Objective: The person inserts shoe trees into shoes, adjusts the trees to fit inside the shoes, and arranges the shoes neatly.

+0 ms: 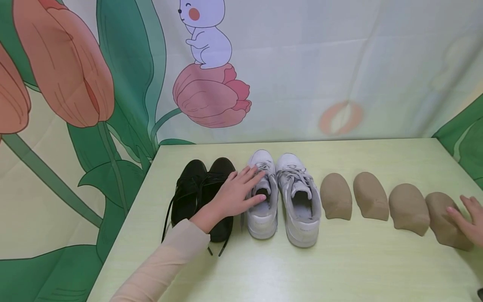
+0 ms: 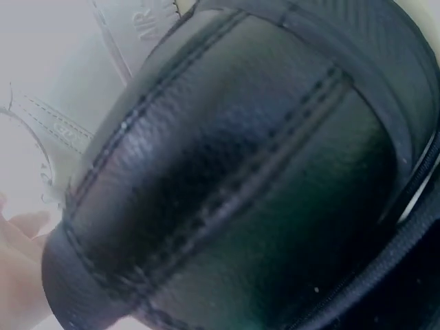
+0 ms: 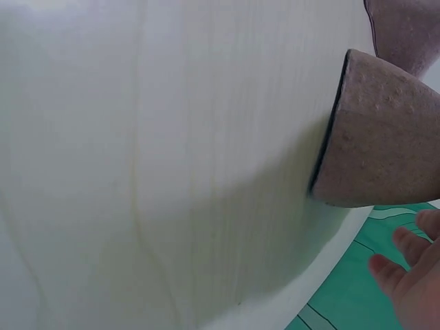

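Note:
My left hand (image 1: pixel 235 196) stretches over the left white sneaker (image 1: pixel 262 228), its straight fingers over the laces and the thumb over the opening. Beside it on the right stands the other white sneaker (image 1: pixel 303 233). The left forearm crosses a pair of black lace-up shoes (image 1: pixel 184 203), hiding part of the right one; that black leather (image 2: pixel 206 165) fills the left wrist view. At the right edge, my right hand (image 1: pixel 472 220) is spread at the rightmost beige toe-shaped piece (image 1: pixel 445 222), its fingers overlapping the side. The right wrist view shows this piece (image 3: pixel 381 130) with a dark-edged flat end.
More beige toe-shaped pieces (image 1: pixel 336 197) lie in a row between the sneakers and my right hand. All stand on a pale table (image 1: pixel 302 277). A cloth printed with tulips and an animal (image 1: pixel 286 75) hangs behind it.

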Available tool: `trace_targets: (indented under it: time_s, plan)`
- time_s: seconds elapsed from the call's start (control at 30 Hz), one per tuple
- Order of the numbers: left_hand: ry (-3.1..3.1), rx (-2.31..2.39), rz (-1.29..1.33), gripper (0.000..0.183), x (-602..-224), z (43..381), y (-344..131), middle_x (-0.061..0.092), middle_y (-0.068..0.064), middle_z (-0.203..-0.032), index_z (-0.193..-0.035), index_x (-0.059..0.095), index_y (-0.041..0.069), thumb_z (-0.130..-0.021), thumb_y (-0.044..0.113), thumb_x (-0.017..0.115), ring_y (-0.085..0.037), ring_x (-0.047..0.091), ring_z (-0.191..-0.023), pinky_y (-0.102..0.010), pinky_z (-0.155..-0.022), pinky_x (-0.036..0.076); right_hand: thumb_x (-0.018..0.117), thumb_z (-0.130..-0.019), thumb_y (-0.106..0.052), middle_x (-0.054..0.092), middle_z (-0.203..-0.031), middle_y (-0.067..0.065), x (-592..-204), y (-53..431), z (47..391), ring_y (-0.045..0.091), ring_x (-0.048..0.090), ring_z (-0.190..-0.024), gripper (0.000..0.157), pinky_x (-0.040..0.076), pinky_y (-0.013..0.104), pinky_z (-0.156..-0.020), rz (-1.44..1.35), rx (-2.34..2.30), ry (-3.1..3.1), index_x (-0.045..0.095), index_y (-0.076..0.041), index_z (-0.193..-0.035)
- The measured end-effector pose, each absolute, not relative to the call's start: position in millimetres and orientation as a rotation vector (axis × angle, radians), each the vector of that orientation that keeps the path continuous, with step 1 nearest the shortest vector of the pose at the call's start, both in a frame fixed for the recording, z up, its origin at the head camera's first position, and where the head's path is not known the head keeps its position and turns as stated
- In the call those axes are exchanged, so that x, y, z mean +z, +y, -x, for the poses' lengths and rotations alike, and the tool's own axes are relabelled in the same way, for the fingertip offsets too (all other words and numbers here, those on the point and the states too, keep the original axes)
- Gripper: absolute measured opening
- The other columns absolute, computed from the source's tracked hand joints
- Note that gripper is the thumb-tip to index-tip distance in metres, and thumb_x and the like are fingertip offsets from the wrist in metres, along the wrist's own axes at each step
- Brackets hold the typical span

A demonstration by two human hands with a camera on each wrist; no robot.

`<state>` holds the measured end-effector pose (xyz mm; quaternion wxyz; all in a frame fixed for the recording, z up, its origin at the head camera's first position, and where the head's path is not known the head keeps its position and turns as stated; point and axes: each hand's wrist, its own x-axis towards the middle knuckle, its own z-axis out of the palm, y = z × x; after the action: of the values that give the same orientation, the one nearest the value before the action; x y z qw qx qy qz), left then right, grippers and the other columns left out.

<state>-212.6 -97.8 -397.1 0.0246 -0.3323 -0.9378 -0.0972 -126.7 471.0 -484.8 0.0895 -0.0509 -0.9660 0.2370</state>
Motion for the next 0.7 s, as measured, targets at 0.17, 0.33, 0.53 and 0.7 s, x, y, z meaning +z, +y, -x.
trace_targets:
  time_s: [0.17,0.33,0.53,0.7]
  plan:
    - [-2.903,-0.318,1.036,0.063,-397.2,212.0,-93.4,0.024,-0.006,-0.146,-0.141,0.024,0.024,-0.087,0.054,0.039,-0.025,0.020,-0.135,-0.049,-0.106,0.017,0.033,-0.094,-0.038,0.002,-0.135,0.040,-485.9,468.6,124.5,0.048,-0.001,-0.129,0.069,-0.002,0.056,-0.105,0.185,0.713,-2.880,0.011,0.014,-0.133]
    - [-2.897,-0.328,1.061,0.063,-396.0,210.6,-88.4,0.025,-0.005,-0.146,-0.141,0.024,0.023,-0.088,0.053,0.039,-0.024,0.019,-0.135,-0.049,-0.106,0.018,0.034,-0.094,-0.036,0.002,-0.135,0.040,-487.6,469.5,122.0,0.047,-0.002,-0.130,0.068,-0.003,0.055,-0.105,0.158,0.760,-2.881,0.012,0.015,-0.133]
    - [-2.892,-0.311,1.105,0.062,-396.3,210.1,-82.2,0.024,-0.006,-0.146,-0.141,0.024,0.022,-0.088,0.052,0.038,-0.024,0.018,-0.136,-0.049,-0.106,0.018,0.035,-0.094,-0.036,0.001,-0.134,0.040,-488.4,470.7,118.8,0.047,-0.004,-0.129,0.069,-0.004,0.054,-0.105,0.135,0.758,-2.916,0.010,0.016,-0.133]
    - [-2.892,-0.304,1.124,0.061,-397.2,209.8,-78.0,0.024,-0.006,-0.146,-0.141,0.022,0.022,-0.089,0.051,0.038,-0.023,0.018,-0.136,-0.049,-0.106,0.017,0.036,-0.093,-0.040,-0.003,-0.136,0.038,-486.7,468.4,116.2,0.046,-0.006,-0.129,0.074,-0.004,0.055,-0.105,0.186,0.707,-2.976,0.007,0.013,-0.135]
